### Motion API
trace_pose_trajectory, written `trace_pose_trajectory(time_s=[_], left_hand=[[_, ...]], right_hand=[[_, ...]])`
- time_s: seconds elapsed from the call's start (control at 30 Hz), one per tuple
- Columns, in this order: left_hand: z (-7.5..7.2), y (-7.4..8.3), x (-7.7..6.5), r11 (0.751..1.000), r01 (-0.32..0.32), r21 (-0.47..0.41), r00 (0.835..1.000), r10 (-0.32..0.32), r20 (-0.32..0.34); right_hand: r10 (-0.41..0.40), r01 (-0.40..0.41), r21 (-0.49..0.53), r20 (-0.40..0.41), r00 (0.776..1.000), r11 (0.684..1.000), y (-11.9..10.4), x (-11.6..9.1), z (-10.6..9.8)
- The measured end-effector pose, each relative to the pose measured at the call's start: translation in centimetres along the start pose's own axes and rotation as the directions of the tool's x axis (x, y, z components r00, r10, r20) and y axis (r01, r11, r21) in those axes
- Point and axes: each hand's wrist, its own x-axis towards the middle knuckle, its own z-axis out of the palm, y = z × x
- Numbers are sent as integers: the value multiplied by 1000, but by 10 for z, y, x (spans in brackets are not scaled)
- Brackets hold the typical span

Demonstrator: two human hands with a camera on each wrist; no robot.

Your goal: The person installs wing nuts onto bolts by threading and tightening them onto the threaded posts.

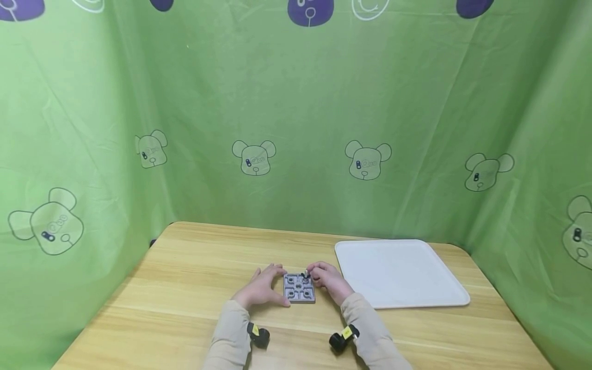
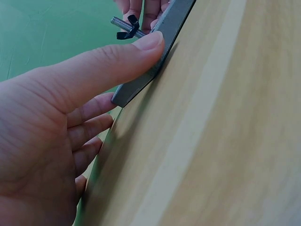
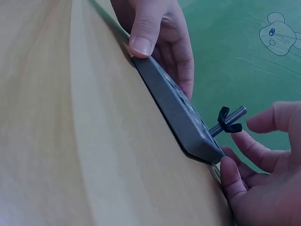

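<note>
A grey square plate (image 1: 299,301) with recessed corner pockets and holes lies on the table. My left hand (image 1: 261,288) grips its left side, thumb at the near corner and fingertips at the far one. A threaded bolt (image 3: 240,111) stands up out of the far right pocket, carrying a black wing nut (image 3: 224,119) partway along its thread. At that corner, my right hand (image 1: 327,279) pinches one wing of the nut with its fingertips. Another fingertip of this hand rests on the plate's edge. In the left wrist view, the left thumb covers part of the plate.
To the right on the wooden table (image 1: 185,308) lies a white tray (image 1: 402,272), close beside the right hand. Green curtains (image 1: 305,103) with bear prints surround the table at the back and sides. Black cameras are strapped over both sleeves.
</note>
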Motion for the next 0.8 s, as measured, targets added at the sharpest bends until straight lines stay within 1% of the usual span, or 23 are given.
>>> trace_pose_trajectory(time_s=[0.2,0.4,0.57,0.8], left_hand=[[0,1,0,1000,-1,-4,1000,1,-5],[0,0,0,1000,1,0,1000,-1,-4],[-1,2,-1,1000,4,-1,1000,-4,-3],[-1,2,-1,1000,2,0,1000,-2,2]], right_hand=[[7,-6,13,-21,1000,1000,-1,-2,2],[7,-7,-2,-22,1000,1000,-1,-1,2],[-4,4,-5,-1,1000,1000,0,0,1],[-31,34,-64,38,999,997,-1,-3,1]])
